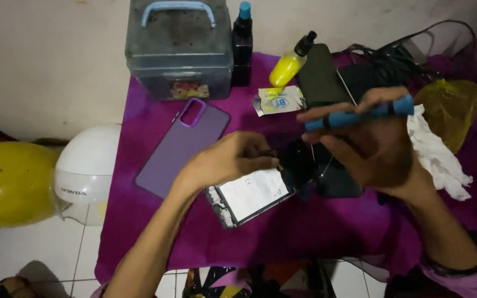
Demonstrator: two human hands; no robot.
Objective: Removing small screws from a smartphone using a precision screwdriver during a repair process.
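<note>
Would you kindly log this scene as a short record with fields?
Surface: magenta cloth
Left hand: on opened phone, fingertips at its upper edge
Right hand: holds blue-handled tool
Left of phone: purple phone case
Behind: grey toolbox, yellow bottle, black bottle
Right: white tissue
Floor: white helmet

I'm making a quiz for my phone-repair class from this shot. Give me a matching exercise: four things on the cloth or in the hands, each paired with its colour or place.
Things:
1. phone case
2. squeeze bottle
3. screwdriver
4. storage box

Descriptions:
A. yellow, black nozzle, lying tilted
B. grey, pale blue handle, at the cloth's far edge
C. purple, flat on the cloth
D. blue handle, held in the right hand

Pairs: 1-C, 2-A, 3-D, 4-B
</note>
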